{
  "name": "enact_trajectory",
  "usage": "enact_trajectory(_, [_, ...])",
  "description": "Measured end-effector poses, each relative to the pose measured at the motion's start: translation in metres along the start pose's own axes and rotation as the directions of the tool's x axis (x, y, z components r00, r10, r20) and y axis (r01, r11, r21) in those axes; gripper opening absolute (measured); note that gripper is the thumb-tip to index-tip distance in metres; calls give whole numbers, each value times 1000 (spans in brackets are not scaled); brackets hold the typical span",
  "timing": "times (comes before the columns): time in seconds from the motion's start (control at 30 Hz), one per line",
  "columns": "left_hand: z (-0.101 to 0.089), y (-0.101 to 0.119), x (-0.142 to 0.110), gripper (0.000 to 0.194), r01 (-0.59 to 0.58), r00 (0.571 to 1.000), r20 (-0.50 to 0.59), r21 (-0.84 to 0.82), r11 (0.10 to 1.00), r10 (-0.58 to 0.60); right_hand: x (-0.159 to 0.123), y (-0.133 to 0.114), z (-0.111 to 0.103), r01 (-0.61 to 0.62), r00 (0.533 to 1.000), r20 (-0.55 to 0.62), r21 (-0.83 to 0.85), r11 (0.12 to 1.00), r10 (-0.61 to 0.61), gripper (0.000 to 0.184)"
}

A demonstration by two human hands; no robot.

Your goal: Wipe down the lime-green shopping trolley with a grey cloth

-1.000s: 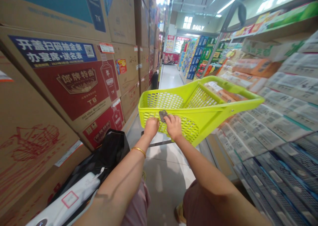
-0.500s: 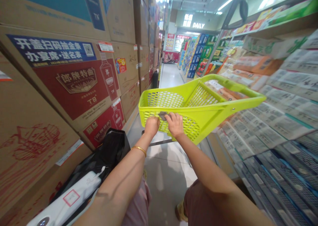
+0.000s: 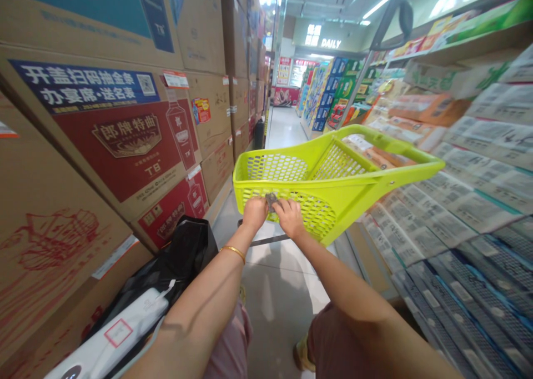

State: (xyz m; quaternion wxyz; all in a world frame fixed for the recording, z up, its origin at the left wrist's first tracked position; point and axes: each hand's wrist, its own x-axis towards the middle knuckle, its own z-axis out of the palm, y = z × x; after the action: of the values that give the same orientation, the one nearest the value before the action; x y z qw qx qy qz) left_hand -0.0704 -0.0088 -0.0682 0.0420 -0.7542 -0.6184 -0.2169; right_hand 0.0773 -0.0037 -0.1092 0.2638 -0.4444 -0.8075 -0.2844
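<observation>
1. Work in hand: this appears midway. The grey scrap (image 3: 271, 201) is already up at the fingers and not yet let go; how much handling is left cannot be judged.
2. Left hand (image 3: 255, 212): its grip is curled closed beside the scrap. The fingertips are hidden, so whether it holds the scrap too cannot be told. A gold bracelet (image 3: 233, 251) circles that wrist.
3. Scrap: it sits between the two hands, in front of the lime-green shopping cart's (image 3: 353, 198) perforated near side; contact with the plastic is unclear.
4. Right hand (image 3: 290, 218): its grip pinches the scrap between thumb and fingers.
5. Far left: printed liquor cartons (image 3: 129, 129) are stacked high, with a black bag (image 3: 183, 251) and a white device (image 3: 120, 329) below them, near the left forearm.
6. Right: wrapped packs (image 3: 491, 145) line the aisle beyond the cart. Nothing visible blocks the hands, though the cart and stock narrow the aisle.
</observation>
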Motion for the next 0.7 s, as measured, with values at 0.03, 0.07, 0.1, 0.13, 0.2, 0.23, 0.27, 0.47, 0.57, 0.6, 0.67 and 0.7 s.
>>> enact_trajectory(0.03, [0, 0, 0, 25, 1, 1000, -2, -3, 1000, -1, -5, -2, 3, 39, 999, 35, 0, 999, -39, 26])
enact_trajectory(0.07, [0, 1, 0, 26, 0, 1000, -5, -6, 1000, 0, -10, -4, 4, 75, 995, 65, 3, 997, -75, 25])
enact_trajectory(0.1, [0, 1, 0, 26, -4, 1000, -9, -8, 1000, 4, -13, -5, 6, 107, 990, 90, 9, 994, -107, 24])
enact_trajectory(0.13, [0, 1, 0, 26, -6, 1000, -12, -9, 1000, 6, -15, -5, 6, 134, 985, 108, 17, 991, -135, 23])
enact_trajectory(0.2, [0, 2, 0, 26, -8, 1000, -13, -4, 1000, 7, -15, -3, 4, 152, 982, 114, 25, 988, -154, 23])
enact_trajectory(0.23, [0, 2, 0, 26, -6, 1000, -10, 1, 1000, 6, -12, -1, 2, 139, 985, 103, 23, 990, -140, 23])
enact_trajectory(0.27, [0, 2, 0, 26, -4, 1000, -6, 6, 1000, 4, -8, 1, 0, 114, 990, 86, 19, 993, -115, 24])
enact_trajectory(0.47, [2, 0, 0, 26, -7, 1000, 8, 12, 1000, 7, 29, 19, -24, -159, 982, -96, 21, 987, 161, 32])
enact_trajectory(0.57, [3, -1, 0, 26, -14, 1000, 6, 10, 1000, 14, 39, 23, -32, -255, 943, -211, 42, 966, 259, 33])
enact_trajectory(0.6, [3, -1, 0, 26, -16, 1000, 5, 9, 1000, 16, 40, 23, -33, -261, 936, -233, 44, 964, 264, 33])
enact_trajectory(0.67, [3, -1, 0, 26, -18, 1000, 6, 9, 1000, 18, 38, 21, -30, -254, 935, -244, 38, 966, 256, 31])
enact_trajectory(0.7, [3, -1, 0, 26, -18, 1000, 6, 7, 1000, 18, 34, 19, -27, -245, 941, -233, 32, 969, 246, 30])
